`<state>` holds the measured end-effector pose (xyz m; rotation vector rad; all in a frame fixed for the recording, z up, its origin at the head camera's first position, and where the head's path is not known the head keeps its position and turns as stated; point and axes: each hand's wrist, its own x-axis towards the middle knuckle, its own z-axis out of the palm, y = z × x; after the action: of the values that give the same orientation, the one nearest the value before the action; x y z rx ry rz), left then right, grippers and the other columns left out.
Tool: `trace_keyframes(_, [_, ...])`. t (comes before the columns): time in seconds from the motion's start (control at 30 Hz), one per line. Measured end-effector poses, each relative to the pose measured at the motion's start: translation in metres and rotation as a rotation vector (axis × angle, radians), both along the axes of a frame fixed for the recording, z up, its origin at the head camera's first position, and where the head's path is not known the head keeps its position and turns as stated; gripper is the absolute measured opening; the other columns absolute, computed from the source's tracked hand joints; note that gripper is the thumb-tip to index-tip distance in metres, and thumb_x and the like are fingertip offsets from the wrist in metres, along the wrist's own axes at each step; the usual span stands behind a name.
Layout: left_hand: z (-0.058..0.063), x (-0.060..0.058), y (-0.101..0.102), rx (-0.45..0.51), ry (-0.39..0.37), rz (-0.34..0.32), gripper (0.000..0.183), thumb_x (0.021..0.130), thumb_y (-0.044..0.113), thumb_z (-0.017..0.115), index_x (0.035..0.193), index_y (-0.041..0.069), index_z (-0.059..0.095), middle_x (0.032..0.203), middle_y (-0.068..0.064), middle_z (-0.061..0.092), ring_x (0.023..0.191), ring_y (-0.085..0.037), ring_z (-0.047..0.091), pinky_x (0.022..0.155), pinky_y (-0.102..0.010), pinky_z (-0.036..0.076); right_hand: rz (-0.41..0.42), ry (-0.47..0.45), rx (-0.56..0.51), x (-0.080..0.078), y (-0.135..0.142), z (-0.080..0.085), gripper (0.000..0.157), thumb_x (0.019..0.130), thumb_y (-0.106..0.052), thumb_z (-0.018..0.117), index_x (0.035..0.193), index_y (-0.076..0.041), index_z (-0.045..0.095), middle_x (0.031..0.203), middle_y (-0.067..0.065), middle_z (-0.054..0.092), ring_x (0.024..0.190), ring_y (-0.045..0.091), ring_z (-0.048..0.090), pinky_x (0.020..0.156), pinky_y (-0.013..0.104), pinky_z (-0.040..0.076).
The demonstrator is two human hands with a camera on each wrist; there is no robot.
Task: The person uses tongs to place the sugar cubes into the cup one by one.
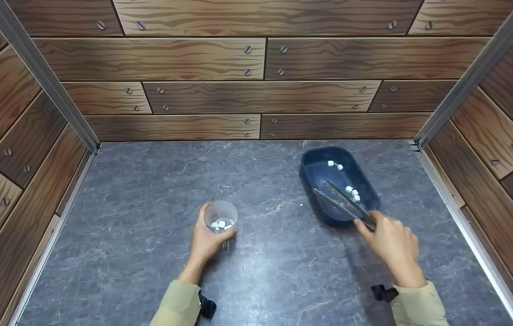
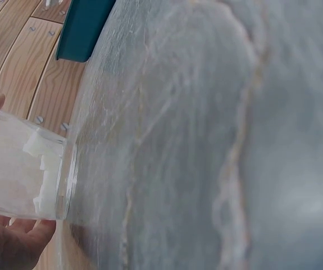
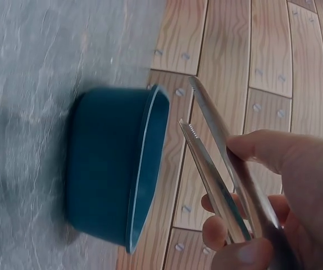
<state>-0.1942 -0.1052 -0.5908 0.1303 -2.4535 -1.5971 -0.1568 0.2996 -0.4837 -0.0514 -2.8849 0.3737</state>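
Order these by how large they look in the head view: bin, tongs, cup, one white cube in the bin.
1. Bin
2. Tongs and cup, unranked: the tongs look longer, the cup wider, so neither is clearly larger.
3. White cube

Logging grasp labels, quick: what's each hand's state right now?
Left hand: closed around the clear cup.
Right hand: closed on the metal tongs, which are spread open.
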Motion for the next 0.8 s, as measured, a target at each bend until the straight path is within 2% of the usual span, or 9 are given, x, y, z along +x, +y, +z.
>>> trace_keyframes(0.17, [0.001,0.000,0.000,-0.005,-0.011,0.001,0.100,0.053,0.040,0.086,0.137,0.017,0.035,0.127,-0.012,0.048,0.110,-0.028,0.049,0.087,-0.043,0.042,-0.032,-0.040,0.011,-0.004,0.012,-0.002,0.058,0.083,-0.056,0.052,0.112,-0.006,0.061,0.083,0.019,0.064,0.051,0.035,0.053,0.035,0.040,0.034])
trace_keyframes(0.37, [0.001,0.001,0.000,0.014,-0.038,-0.003,0.105,0.053,0.043,0.085,0.139,0.014,0.032,0.127,-0.013,0.047,0.109,-0.030,0.049,0.084,-0.045,0.043,-0.048,-0.088,0.025,-0.009,0.024,-0.006,0.058,0.084,-0.054,0.053,0.111,-0.004,0.059,0.079,0.022,0.062,0.050,0.036,0.051,0.035,0.042,0.033])
trace_keyframes(0.6, [0.001,0.000,0.000,-0.002,-0.033,0.007,0.104,0.052,0.043,0.086,0.138,0.014,0.034,0.127,-0.013,0.048,0.110,-0.029,0.049,0.087,-0.044,0.042,-0.071,-0.166,0.039,-0.014,0.036,-0.010,0.061,0.085,-0.055,0.051,0.114,-0.002,0.057,0.074,0.020,0.060,0.045,0.029,0.048,0.034,0.038,0.033])
trace_keyframes(0.8, [0.000,-0.001,0.000,0.003,-0.015,0.008,0.104,0.052,0.041,0.086,0.137,0.012,0.035,0.127,-0.012,0.048,0.111,-0.029,0.049,0.089,-0.043,0.041,-0.100,-0.208,0.039,-0.019,0.042,-0.009,0.063,0.084,-0.057,0.051,0.112,-0.001,0.057,0.071,0.021,0.058,0.046,0.031,0.049,0.035,0.039,0.033])
